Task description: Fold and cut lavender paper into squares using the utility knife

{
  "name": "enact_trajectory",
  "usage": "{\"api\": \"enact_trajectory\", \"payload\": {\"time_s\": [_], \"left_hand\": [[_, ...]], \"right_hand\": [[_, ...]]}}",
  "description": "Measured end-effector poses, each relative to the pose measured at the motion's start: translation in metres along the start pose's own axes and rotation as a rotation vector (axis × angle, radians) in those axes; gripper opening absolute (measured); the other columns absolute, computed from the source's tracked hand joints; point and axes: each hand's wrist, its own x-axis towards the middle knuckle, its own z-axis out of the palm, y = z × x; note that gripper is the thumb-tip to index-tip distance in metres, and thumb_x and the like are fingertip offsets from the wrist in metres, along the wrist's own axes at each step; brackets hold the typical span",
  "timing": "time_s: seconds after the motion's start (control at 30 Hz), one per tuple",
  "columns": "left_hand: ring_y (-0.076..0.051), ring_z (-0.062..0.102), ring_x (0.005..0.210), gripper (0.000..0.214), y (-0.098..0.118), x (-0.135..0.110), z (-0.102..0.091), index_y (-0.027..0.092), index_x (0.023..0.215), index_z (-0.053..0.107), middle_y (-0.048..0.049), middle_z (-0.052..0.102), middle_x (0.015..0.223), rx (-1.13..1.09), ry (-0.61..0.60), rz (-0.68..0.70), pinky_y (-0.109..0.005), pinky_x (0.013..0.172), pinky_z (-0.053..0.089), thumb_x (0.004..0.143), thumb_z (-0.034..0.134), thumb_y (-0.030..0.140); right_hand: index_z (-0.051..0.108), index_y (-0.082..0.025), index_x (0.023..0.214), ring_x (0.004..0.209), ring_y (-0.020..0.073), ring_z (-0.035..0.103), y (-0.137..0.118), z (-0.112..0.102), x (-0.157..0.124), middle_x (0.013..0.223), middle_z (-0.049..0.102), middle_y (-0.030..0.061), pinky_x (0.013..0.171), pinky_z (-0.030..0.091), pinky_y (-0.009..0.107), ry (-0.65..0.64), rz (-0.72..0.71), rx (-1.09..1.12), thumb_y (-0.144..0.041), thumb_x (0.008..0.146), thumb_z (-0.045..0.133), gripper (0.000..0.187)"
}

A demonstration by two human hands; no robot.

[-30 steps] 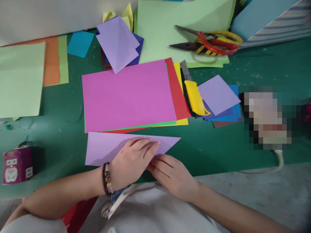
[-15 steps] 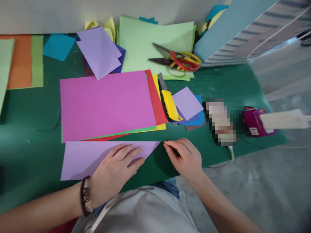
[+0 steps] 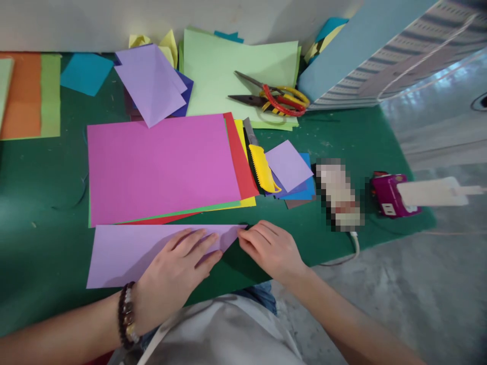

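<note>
**Item 1:** lilac sheet, tapering to a point on the right, lying flat on the green surface at its near edge, just below the paper stack.

**Item 2:** left hand, grip fully open, palm down on the lilac sheet, fingers spread, holding nothing closed. Beaded bracelet on the wrist.

**Item 3:** right hand, grip partly curled, fingertips touching the sheet's pointed end. Whether they pinch it, cannot tell.

**Item 4:** paper stack, magenta sheet on top, with red, yellow and green edges showing beneath.

**Item 5:** yellow notched scraper, lying across the stack's right edge, a grey blade just beyond it.

**Item 6:** lilac square, resting on blue paper.

**Item 7:** folded lilac paper, on dark blue paper.

**Item 8:** scissors, red and yellow handles, on pale green sheets.

**Item 9:** orange sheet and green sheet, side by side at far left; teal square beside them.

**Item 10:** magenta power socket, at the surface's right end. Pixelated object near it, too blurred to name, with a white cord.
</note>
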Motion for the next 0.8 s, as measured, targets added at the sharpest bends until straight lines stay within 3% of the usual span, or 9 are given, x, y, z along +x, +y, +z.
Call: {"api": "enact_trajectory", "payload": {"time_s": [0.57,0.8], "left_hand": [[-0.021,0.04,0.131,0.039,-0.001,-0.001,0.001,0.027,0.13,0.051,0.0015,0.048,0.142,0.01,-0.005,0.005,-0.038,0.111,0.03,0.091,0.057,0.026],[-0.021,0.041,0.13,0.039,0.0,-0.001,0.0,0.026,0.129,0.051,0.0013,0.048,0.142,0.019,-0.011,0.004,-0.038,0.11,0.03,0.091,0.056,0.027]], "right_hand": [[0.048,-0.02,0.063,0.056,0.0117,0.048,0.015,-0.009,0.003,0.055,0.048,-0.0027,0.054,0.036,0.026,0.004,0.179,-0.11,-0.01,0.083,0.055,0.024],[0.057,-0.019,0.075,0.061,0.0112,0.053,0.013,-0.014,0.003,0.061,0.057,-0.0016,0.06,0.041,0.024,0.009,0.086,-0.058,-0.011,0.085,0.059,0.013]]}}
